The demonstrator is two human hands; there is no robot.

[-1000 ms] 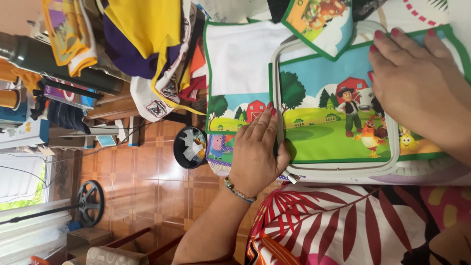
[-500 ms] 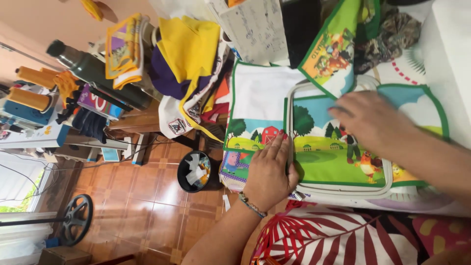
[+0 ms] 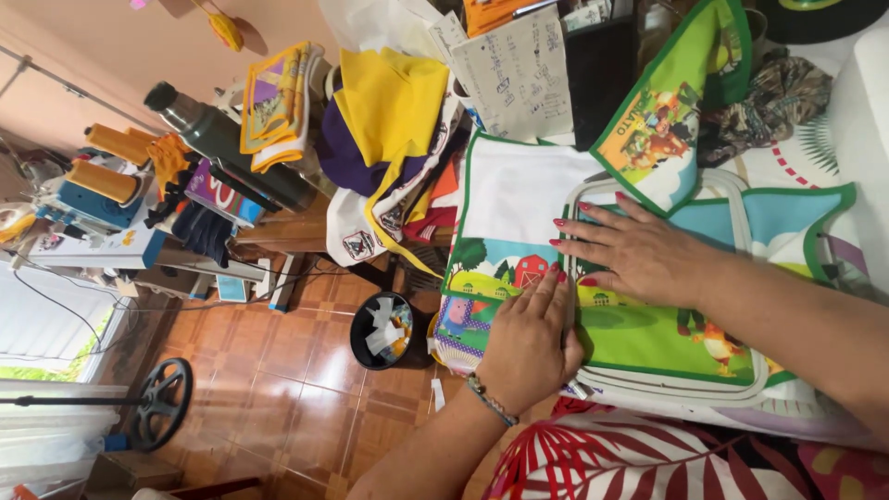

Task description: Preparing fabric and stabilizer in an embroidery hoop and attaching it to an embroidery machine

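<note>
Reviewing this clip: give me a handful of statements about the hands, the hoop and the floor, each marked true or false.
1. Both hands lie flat on the printed cloth. True.
2. The right hand grips scissors. False: it holds nothing; its fingers are spread over the cloth and the edge of the white hoop.
3. The left hand wears a bracelet at the wrist. True.
4. The cloth in the hoop is plain white. False: it shows a colourful farm scene with a green border.
5. A black bin with paper scraps stands on the tiled floor. True.
6. The left hand rests on the yellow garment. False: that garment lies apart, on the pile beyond the cloth.
</note>
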